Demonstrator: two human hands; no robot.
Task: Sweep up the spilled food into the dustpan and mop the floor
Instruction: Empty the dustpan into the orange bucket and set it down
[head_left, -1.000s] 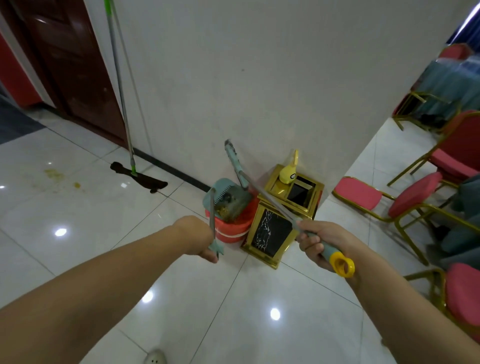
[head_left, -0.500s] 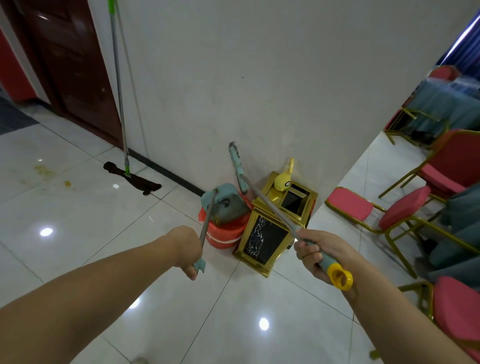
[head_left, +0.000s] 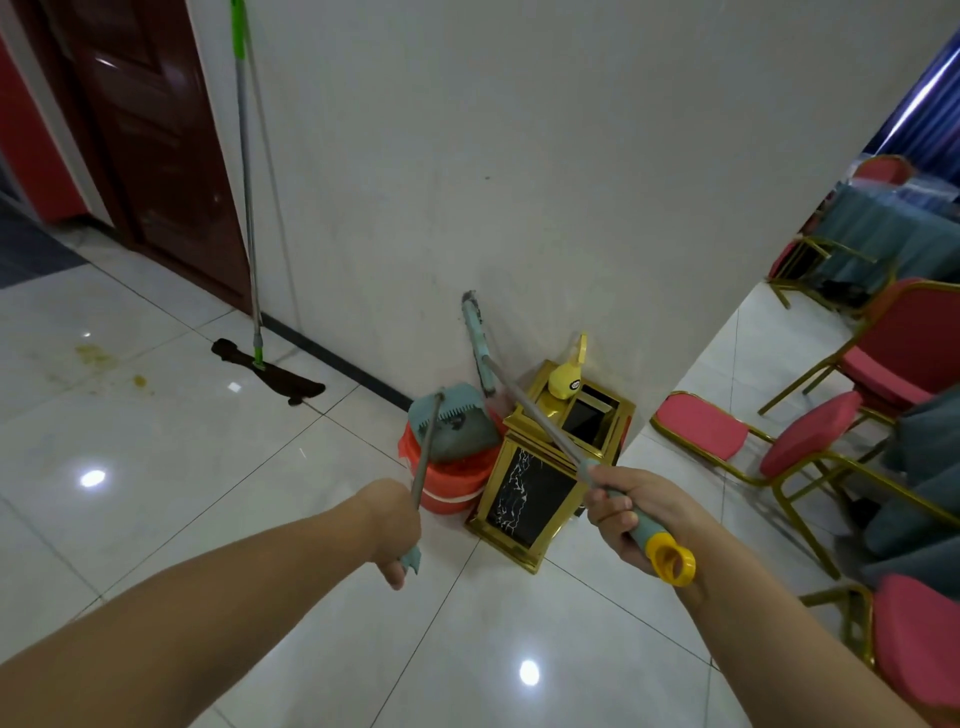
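— Since a second ago, what changed?

— Both hands have come a little closer to the wall corner, and the dustpan (head_left: 451, 428) has tipped further over the red bucket (head_left: 451, 480); the food seen in it earlier no longer shows.

— What does the head view show of the left hand?

— Left hand (head_left: 390, 525) is closed tight around the thin grey handle of the dustpan, with the handle's teal end poking out below the fist. Up the handle from that grip, the pan sits tilted over the bucket's mouth.

— And the right?

— Right hand (head_left: 631, 512) is clamped on the broom (head_left: 524, 410) handle, just above its yellow ring end. Away from that grip the shaft runs up toward the wall, where the teal broom head stands against the plaster above the bucket.

— What sits between the two grips?

— A gold bin (head_left: 540, 483) with black panels, touching the bucket on its right side.

— Where is the spill?

— Far out left of the left grip, yellowish stains (head_left: 96, 356) on the white floor (head_left: 208, 467). The mop (head_left: 249, 208) leans on the wall beside the dark door (head_left: 156, 156), its dark head flat on the tiles.

— Anything right of the right grip?

— Red chairs (head_left: 810, 441) with gold frames.
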